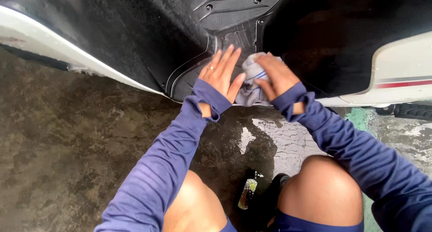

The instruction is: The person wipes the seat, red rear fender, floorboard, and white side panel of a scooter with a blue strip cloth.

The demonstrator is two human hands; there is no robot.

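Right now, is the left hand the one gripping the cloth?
No, the right hand grips the grey cloth, while the left hand lies flat and open on the black floorboard beside it.

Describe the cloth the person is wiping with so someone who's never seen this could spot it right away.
Start at the black ribbed footboard of the scooter, between its white side panels. At the footboard's near edge, the right hand presses down on a crumpled cloth, with the left hand lying flat beside it. The cloth is the only pale, soft thing there: light grey with thin blue stripes against black plastic.
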